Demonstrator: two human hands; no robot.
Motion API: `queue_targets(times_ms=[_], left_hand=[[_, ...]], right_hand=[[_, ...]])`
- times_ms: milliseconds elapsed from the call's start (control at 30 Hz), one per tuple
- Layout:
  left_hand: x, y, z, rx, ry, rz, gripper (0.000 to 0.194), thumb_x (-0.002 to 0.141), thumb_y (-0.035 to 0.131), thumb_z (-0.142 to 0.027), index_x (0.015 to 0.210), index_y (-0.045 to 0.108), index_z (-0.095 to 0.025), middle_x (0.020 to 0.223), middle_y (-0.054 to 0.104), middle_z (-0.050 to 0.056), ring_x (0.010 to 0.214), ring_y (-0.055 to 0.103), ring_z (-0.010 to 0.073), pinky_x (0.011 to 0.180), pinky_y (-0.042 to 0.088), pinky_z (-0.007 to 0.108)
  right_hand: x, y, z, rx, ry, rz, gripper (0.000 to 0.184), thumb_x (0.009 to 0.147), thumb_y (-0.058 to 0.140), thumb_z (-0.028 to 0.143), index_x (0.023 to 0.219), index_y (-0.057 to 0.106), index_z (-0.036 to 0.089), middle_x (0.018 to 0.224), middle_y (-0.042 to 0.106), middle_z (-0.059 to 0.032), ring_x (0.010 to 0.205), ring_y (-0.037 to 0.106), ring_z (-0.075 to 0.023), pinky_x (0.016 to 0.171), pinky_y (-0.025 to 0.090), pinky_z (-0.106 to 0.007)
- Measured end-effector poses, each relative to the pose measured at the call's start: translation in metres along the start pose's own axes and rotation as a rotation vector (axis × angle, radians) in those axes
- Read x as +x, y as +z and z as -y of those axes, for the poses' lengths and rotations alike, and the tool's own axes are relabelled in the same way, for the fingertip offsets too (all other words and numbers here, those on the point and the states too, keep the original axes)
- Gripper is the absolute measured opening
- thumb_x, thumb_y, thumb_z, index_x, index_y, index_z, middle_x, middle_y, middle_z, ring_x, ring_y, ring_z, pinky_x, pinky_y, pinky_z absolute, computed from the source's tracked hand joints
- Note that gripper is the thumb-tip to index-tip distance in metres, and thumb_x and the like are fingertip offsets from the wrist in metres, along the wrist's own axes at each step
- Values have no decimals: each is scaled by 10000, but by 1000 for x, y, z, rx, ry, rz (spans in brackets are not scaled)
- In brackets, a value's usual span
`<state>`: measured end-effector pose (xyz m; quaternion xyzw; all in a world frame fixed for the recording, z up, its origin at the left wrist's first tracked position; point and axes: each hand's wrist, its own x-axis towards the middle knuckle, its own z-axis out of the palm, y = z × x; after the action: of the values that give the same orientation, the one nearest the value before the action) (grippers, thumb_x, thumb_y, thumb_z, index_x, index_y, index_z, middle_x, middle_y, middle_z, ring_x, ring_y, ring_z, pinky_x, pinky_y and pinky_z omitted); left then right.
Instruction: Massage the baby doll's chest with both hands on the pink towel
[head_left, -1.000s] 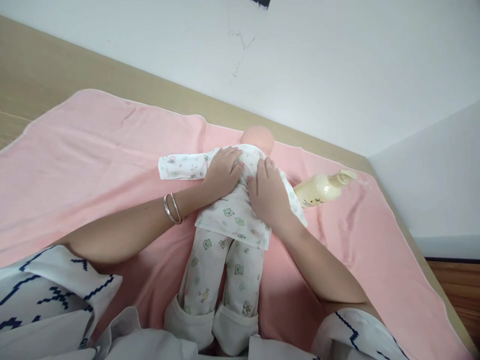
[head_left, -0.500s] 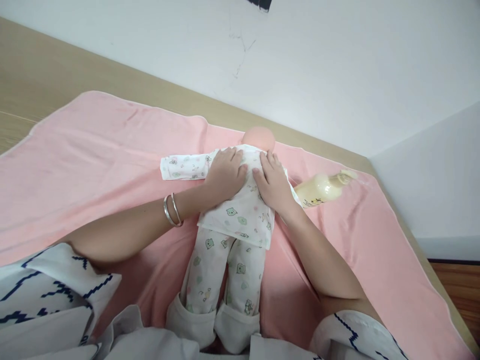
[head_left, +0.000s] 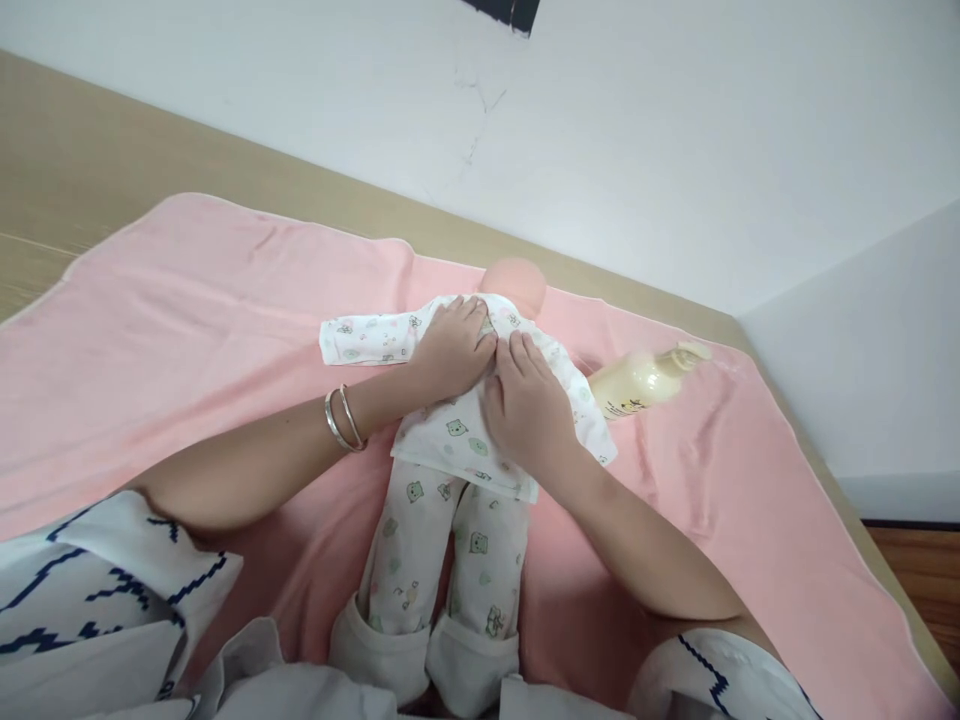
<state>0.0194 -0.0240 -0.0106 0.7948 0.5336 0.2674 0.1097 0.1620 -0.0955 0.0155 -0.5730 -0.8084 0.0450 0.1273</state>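
- As you look down through the head view, the doll [head_left: 457, 440] lies lengthwise in the middle of the pink cloth [head_left: 225, 320] on the desk [head_left: 120, 150], its head [head_left: 517, 285] far and its legs near you.
- Your left hand [head_left: 450, 350] rests almost flat on the left of the shirt [head_left: 480, 400], fingers stretched out; your right hand [head_left: 529, 400] lies just as flat beside it, the fingertips near each other. Whether either pinches a fold of fabric, you cannot tell.
- The shirt looks thin and soft, so expect it to wrinkle and slide over the body; gather it at the hem or a cuff rather than pulling mid-chest.
- One sleeve [head_left: 367, 340] reaches out left, the other slants near and right; both seem limp and easy to lift.
- The head appears smooth and firm, probably a little slippery; cup it from beneath together with the shoulders.
- The trousers [head_left: 416, 530], with folded white ends near you, look pliable; supporting the hips should be steadier than tugging the cloth ends.
- The bottle [head_left: 637, 382] to the right is glossy and likely slick, so keep your right elbow away from it.
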Motion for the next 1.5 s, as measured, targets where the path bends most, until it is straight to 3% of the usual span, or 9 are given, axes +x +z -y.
queue_targets(times_ms=[167,300,467,633,733,933,1200,1333,1500], left_hand=[[-18,-3,-18,11,-6,45,606,1036,319,-263,1525,498,45,1626,500,274,1570,417,407,1332,314,584],[-25,-7,-27,-38,44,62,558,1031,334,-230,1504,561,-44,1662,499,207,1607,394,356,1346,313,577],[-10,-10,-15,-147,-10,75,492,984,360,-209,1347,690,-158,1596,597,114,1576,445,317,1336,340,594],[4,-12,-1,-199,-25,94,407,969,367,-253,1110,742,-183,1414,711,109,1439,566,324,1298,403,563],[5,-12,3,-210,-32,84,401,988,359,-296,1076,737,-197,1359,730,106,1386,598,317,1280,420,557],[4,-16,0,-233,-74,83,380,986,345,-254,944,720,-214,1175,778,92,1255,660,284,1213,490,510],[-18,-19,-22,-120,57,71,252,976,431,-217,969,680,-186,1296,707,144,1381,578,337,1204,506,543],[-8,-21,-14,-179,6,95,233,945,448,-184,983,677,-192,1267,721,110,1314,615,301,1199,511,484],[5,-14,2,-211,-23,69,340,1017,350,-243,995,686,-198,1148,749,113,1151,662,279,1134,533,482]], right_hand=[[35,-1,-37,121,154,21,683,1074,294,363,1597,408,-61,1723,370,-273,1658,298,-360,1376,250,-565],[44,5,-55,110,139,-13,722,1067,307,437,1601,393,-43,1706,381,-304,1646,306,-400,1343,251,-654],[21,6,-36,3,26,-33,704,1067,295,416,1590,411,-40,1675,437,-301,1610,379,-414,1322,309,-648],[1,-1,-11,-115,16,-16,677,1055,323,344,1571,429,-81,1651,462,-319,1592,405,-435,1318,341,-616],[6,-8,-14,-41,32,5,614,1049,343,340,1528,506,-9,1650,492,-270,1600,404,-400,1301,377,-612],[32,-12,-38,79,114,-4,489,1088,262,377,1166,700,174,1400,707,-205,1429,584,-365,1176,502,-576],[42,2,-55,45,39,18,670,1079,262,383,1551,440,-58,1661,453,-309,1608,384,-389,1330,313,-608],[22,-3,-32,-57,-27,61,712,1068,291,345,1603,333,-123,1709,342,-343,1641,298,-438,1350,268,-619],[-4,-6,-1,-83,-61,57,699,1065,352,350,1624,353,-69,1735,291,-330,1655,235,-470,1343,268,-666]])
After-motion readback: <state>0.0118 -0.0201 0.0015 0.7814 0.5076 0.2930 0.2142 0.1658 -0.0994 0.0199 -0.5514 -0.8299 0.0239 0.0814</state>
